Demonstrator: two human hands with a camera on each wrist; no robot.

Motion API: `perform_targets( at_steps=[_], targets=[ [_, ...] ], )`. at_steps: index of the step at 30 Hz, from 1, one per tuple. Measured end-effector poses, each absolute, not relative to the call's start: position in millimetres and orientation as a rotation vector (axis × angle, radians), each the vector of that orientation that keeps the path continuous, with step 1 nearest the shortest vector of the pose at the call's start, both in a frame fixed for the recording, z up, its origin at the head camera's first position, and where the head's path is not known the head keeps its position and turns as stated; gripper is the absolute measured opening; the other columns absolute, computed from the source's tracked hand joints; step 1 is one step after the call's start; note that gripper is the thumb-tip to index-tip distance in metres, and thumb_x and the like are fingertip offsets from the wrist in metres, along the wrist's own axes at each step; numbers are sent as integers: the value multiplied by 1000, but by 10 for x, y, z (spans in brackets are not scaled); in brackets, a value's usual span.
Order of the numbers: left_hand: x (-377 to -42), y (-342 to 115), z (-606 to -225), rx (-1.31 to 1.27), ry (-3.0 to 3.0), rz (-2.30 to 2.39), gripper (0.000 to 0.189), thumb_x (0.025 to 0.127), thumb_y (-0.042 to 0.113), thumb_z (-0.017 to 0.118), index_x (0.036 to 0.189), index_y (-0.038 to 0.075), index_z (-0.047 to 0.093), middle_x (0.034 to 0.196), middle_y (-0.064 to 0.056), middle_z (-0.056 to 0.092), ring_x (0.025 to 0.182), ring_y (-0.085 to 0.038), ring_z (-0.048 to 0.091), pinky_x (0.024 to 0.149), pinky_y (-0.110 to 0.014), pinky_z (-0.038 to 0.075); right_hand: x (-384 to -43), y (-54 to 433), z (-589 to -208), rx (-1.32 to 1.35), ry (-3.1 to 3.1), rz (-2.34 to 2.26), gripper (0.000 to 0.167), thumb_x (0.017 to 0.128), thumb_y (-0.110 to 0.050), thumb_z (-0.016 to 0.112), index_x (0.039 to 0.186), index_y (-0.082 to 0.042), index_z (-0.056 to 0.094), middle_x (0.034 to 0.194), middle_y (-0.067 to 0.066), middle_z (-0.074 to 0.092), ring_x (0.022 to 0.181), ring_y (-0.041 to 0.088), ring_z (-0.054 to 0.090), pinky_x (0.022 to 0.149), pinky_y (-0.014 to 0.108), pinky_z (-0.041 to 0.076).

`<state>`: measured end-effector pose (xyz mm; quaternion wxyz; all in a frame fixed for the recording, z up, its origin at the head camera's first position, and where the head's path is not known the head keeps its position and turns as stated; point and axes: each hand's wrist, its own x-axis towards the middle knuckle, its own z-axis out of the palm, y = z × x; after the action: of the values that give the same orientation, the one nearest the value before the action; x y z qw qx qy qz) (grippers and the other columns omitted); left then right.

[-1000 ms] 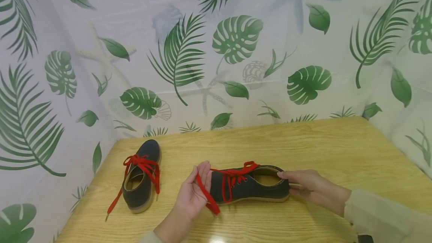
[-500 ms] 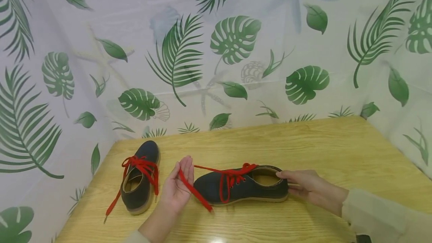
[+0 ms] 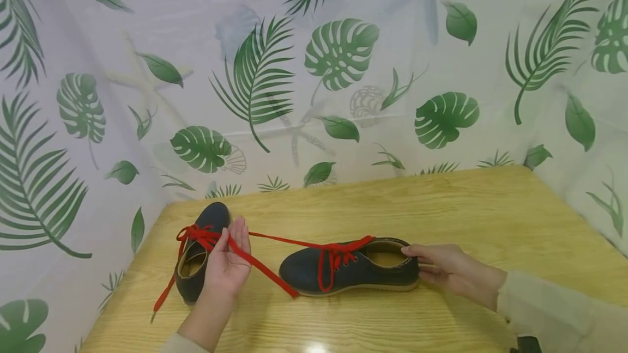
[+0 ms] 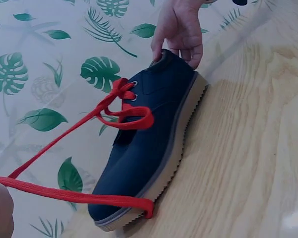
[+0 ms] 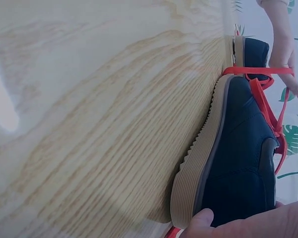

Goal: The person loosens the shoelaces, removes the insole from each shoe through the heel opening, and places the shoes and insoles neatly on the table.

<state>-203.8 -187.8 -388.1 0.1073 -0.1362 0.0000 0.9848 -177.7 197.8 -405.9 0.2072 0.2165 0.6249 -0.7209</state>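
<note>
A dark navy shoe (image 3: pixel 304 268) with a tan sole lies with its toe to the left on the table. My right hand (image 3: pixel 456 272) grips its heel, thumb at the collar. My left hand (image 3: pixel 228 268), palm up, pinches a red shoelace (image 3: pixel 265 270) under its thumb. From that hand the lace runs straight to the knot on the shoe, and its loose end hangs near the toe. One red loop (image 4: pixel 134 119) still droops from the knot in the left wrist view. The second navy shoe (image 3: pixel 214 215), laced in a red bow, stands partly hidden behind my left hand.
Under both shoes is a wood-grain table (image 3: pixel 466 211). A white cloth (image 3: pixel 294 97) printed with green leaves hangs along its back and sides. The second shoe's lace end (image 3: pixel 159 304) trails toward the table's left edge.
My left hand has moved left, away from the shoe, drawing the lace out longer and straighter. A loop at the knot has shrunk. My right hand has stayed on the heel.
</note>
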Motion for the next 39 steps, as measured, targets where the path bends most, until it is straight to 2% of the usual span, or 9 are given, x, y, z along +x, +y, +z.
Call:
perform_targets(
  at_steps=[6, 11, 16, 19, 26, 32, 36, 39],
  targets=[
    [-2052, -2021, -3810, -499, -86, 2938, 26, 97, 17, 54, 103, -4, 68, 106, -13, 70, 111, -14, 62, 97, -26, 47, -1760, 1956, -4013, 573, 1731, -2025, 26, 84, -17, 72, 104, -2, 64, 145, 31, 22, 128, 37, 33, 90, 32, 49],
    [-2057, -2174, -3802, -630, -154, 2961, 27, 97, 19, 53, 106, -1, 68, 109, -11, 70, 116, -10, 58, 97, -27, 47, -1760, 1950, -4003, 577, 1738, -2025, 22, 86, -17, 70, 101, -2, 65, 145, 31, 21, 130, 38, 30, 93, 34, 48],
    [-2073, -2380, -3796, -726, -238, 2987, 25, 95, 20, 57, 109, 3, 68, 109, -9, 70, 112, -11, 61, 96, -27, 48, -1742, 1948, -4013, 576, 1737, -2037, 9, 85, -15, 71, 88, -7, 69, 139, 28, 28, 125, 34, 35, 84, 28, 51],
    [-2077, -2503, -3769, -779, -145, 2978, 25, 94, 21, 59, 107, 3, 69, 108, -8, 70, 109, -12, 63, 96, -26, 47, -1731, 1942, -4010, 575, 1732, -2044, 6, 84, -16, 71, 82, -10, 70, 138, 26, 29, 124, 34, 35, 84, 28, 51],
    [-2087, -2726, -3712, -819, 189, 2768, 32, 96, 21, 55, 91, -7, 69, 98, -15, 72, 102, -16, 67, 97, -23, 46, -1753, 1967, -4055, 604, 1721, -2054, 7, 81, -17, 75, 80, -11, 71, 133, 23, 35, 119, 32, 40, 86, 30, 51],
    [-2106, -3109, -3718, -794, 118, 2793, 35, 99, 19, 50, 86, -11, 65, 95, -17, 72, 97, -19, 69, 97, -22, 46, -1722, 1936, -3987, 598, 1739, -2040, 8, 83, -17, 73, 83, -10, 69, 136, 25, 32, 117, 31, 40, 83, 29, 51],
    [-2088, -3385, -3761, -855, 5, 2865, 32, 99, 22, 50, 91, -6, 64, 102, -10, 72, 101, -15, 66, 99, -22, 44, -1727, 1946, -3995, 604, 1731, -2048, 8, 83, -17, 73, 84, -10, 69, 133, 23, 34, 112, 28, 43, 78, 26, 52],
    [-2056, -3588, -3835, -915, -83, 2920, 30, 98, 30, 50, 99, 5, 66, 108, -1, 70, 105, -10, 64, 99, -21, 44, -1729, 1956, -3994, 602, 1730, -2047, 7, 83, -17, 73, 82, -11, 70, 134, 23, 35, 112, 28, 44, 78, 27, 52]
  ],
)
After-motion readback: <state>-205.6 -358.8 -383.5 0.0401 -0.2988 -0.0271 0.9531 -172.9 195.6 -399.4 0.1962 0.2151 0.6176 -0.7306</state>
